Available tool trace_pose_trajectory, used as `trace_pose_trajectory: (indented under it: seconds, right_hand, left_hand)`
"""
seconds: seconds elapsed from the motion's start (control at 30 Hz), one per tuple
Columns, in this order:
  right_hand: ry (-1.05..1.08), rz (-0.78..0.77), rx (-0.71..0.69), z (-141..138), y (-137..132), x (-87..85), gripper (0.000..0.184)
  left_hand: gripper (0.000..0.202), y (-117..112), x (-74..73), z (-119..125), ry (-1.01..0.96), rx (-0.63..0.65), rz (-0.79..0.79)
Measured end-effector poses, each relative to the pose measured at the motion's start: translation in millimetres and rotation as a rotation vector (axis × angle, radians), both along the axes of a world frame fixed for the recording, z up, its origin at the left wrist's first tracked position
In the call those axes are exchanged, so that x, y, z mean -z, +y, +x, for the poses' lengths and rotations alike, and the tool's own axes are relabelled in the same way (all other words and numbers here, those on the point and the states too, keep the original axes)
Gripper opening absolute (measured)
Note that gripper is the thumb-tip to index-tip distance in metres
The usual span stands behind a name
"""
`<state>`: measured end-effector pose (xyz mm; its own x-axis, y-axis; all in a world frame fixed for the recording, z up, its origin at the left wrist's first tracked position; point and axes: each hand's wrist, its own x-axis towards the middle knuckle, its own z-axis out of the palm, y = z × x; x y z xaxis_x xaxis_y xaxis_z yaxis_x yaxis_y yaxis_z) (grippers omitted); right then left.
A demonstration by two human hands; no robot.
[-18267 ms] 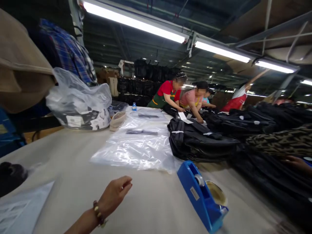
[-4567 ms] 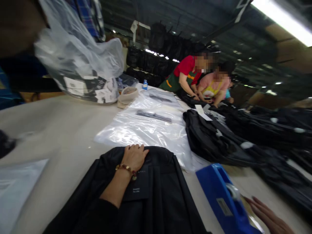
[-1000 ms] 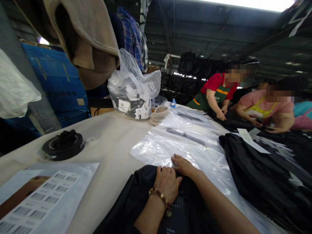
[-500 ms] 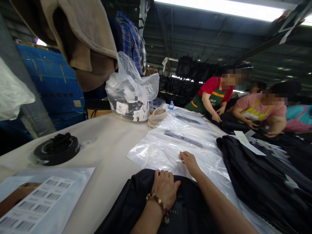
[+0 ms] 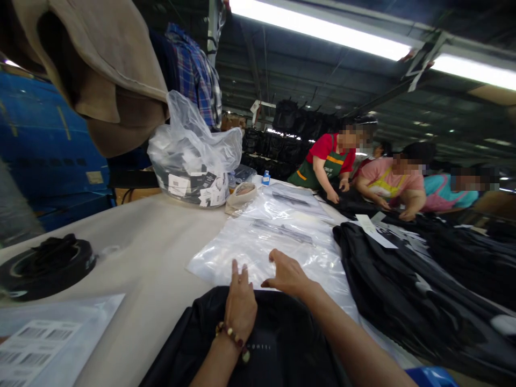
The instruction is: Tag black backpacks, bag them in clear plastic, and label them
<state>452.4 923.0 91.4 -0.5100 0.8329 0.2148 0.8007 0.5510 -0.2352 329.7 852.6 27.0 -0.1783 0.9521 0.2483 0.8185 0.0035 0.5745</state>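
Note:
A smooth black item (image 5: 282, 328) with small pale lettering lies in front of me; whether it is a bag or a garment I cannot tell. Above its far edge is my left hand (image 5: 242, 303), fingers stretched forward, with a beaded bracelet at the wrist. My right hand (image 5: 288, 273) hovers just right of it, thumb and fingers apart, holding nothing. Beyond both hands, a stack of clear plastic bags (image 5: 226, 250) lies flat, dark strips showing on it. Fingertips of both hands are over the near part of these bags; contact is unclear.
Left are a black tape roll (image 5: 76, 263) and a barcode label sheet (image 5: 36, 344). A clear bag of tags (image 5: 193, 177) stands at the back. Black goods (image 5: 374, 274) are heaped right. Several co-workers (image 5: 330, 166) lean over the far side. A brown garment (image 5: 108, 70) hangs upper left.
My left hand has lifted from the black item and straightened its fingers. My right hand has let go of the small pinch and opened, moving closer to the left. The view has turned right.

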Motion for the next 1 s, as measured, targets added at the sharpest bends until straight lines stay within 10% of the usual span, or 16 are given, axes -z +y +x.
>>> trace_pose_trajectory:
  seconds: [0.3, 0.53, 0.7, 0.9, 1.0]
  right_hand:
    - [-0.147, 0.253, 0.053, -3, -21, 20.9, 0.030]
    - [-0.150, 0.338, -0.062, 9, -26, 20.6, 0.016]
    - [-0.174, 0.365, -0.162, 14, -34, 19.6, 0.012]
    - [-0.166, 0.363, -0.262, 22, -47, 18.6, 0.013]
    - [-0.171, 0.367, -0.279, 25, -54, 18.9, 0.012]
  left_hand:
    - [0.034, 8, -24.3, -31, -0.637, -0.509, -0.010]
    - [0.056, 0, -46.5, -47, -0.392, -0.650, 0.002]
    - [0.075, 2, -42.5, -55, 0.139, -0.513, 0.127]
    - [0.068, 3, -49.7, -79, 0.310, -0.540, 0.282]
    - [0.035, 4, -50.6, -96, 0.339, -0.419, 0.108]
